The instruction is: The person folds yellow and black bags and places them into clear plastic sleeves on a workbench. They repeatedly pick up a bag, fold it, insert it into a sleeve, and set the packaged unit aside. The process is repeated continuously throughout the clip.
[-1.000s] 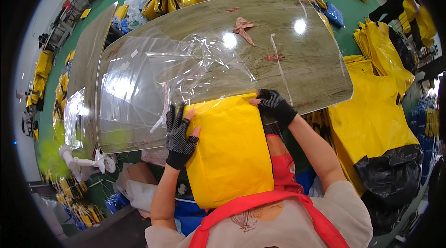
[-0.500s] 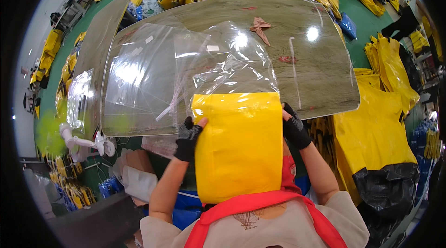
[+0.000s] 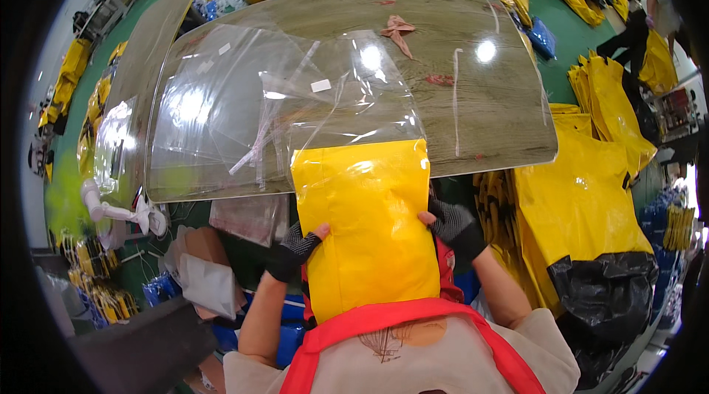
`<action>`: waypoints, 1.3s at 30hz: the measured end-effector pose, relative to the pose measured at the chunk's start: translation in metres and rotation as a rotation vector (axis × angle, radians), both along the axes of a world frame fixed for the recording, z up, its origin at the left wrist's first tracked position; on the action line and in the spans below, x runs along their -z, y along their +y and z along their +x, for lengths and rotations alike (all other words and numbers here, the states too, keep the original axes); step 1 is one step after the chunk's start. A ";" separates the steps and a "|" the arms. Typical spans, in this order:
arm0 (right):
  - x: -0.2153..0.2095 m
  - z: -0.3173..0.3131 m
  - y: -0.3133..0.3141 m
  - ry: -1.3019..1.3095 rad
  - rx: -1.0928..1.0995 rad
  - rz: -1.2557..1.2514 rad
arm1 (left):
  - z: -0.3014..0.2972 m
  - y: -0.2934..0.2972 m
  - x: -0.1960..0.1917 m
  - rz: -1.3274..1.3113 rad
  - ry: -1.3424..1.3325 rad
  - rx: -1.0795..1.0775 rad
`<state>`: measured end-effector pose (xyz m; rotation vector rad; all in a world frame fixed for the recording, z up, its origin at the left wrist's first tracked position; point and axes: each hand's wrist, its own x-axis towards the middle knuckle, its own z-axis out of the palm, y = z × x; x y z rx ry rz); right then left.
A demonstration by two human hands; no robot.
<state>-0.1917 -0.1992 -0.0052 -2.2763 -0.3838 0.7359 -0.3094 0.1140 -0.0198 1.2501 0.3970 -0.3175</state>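
Observation:
A folded, glossy yellow sheet-like piece (image 3: 369, 224) lies between my hands, from the table's front edge back to my chest. Its far end sits in the mouth of a clear plastic bag (image 3: 362, 110) spread on the table. My left hand (image 3: 297, 245), in a black fingerless glove, grips the left edge with the thumb on top. On the opposite edge, my right hand (image 3: 452, 225), gloved the same way, holds on with its thumb on top too. The other fingers of both hands are hidden underneath or beside the piece.
More clear bags (image 3: 214, 106) overlap on the wood-patterned table (image 3: 502, 113). A pinkish cloth scrap (image 3: 399, 32) lies farther back. Large yellow pieces (image 3: 583, 209) hang at the right. A small white fan (image 3: 148, 215) stands off the left front corner. At far right is another person (image 3: 661, 17).
Both hands have slid nearer to my body along the yellow piece's edges. The piece and the bag have shifted slightly left in view, along with the table. Another person has appeared at far right.

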 end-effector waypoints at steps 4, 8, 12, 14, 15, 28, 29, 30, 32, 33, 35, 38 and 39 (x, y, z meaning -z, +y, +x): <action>0.012 0.072 -0.005 0.102 0.153 0.428 | 0.040 0.046 -0.005 0.304 -0.030 -0.053; 0.030 0.076 0.040 0.449 0.396 0.822 | 0.093 0.065 0.012 0.675 -0.047 0.125; 0.023 -0.044 0.031 0.088 0.279 0.738 | 0.058 0.037 -0.007 0.207 -0.070 -0.147; 0.020 -0.050 0.016 0.319 0.377 0.901 | 0.025 0.007 0.010 0.045 -0.057 -0.161; 0.008 -0.034 0.002 0.358 0.273 0.871 | 0.011 -0.001 0.023 0.032 -0.079 -0.110; 0.068 -0.023 -0.018 0.446 0.440 0.611 | 0.053 0.020 -0.004 -0.067 0.060 -0.163; 0.050 -0.008 -0.007 0.417 0.490 0.865 | 0.054 -0.004 -0.025 -0.101 0.003 -0.155; 0.028 0.006 0.005 0.396 0.502 1.127 | 0.051 -0.013 -0.024 -0.124 0.021 -0.131; 0.018 0.008 -0.001 0.529 0.405 0.881 | 0.037 -0.019 -0.015 -0.155 0.021 -0.060; 0.009 -0.003 -0.005 0.547 0.300 0.761 | 0.014 -0.014 -0.002 -0.112 0.007 -0.044; 0.012 -0.056 -0.019 0.452 0.254 0.819 | -0.023 -0.019 -0.010 -0.036 -0.159 -0.021; 0.008 -0.100 -0.026 0.360 0.171 0.623 | -0.042 -0.037 -0.017 0.050 -0.149 -0.049; 0.022 -0.095 -0.027 0.378 0.173 0.470 | -0.047 -0.038 -0.006 0.086 -0.104 -0.040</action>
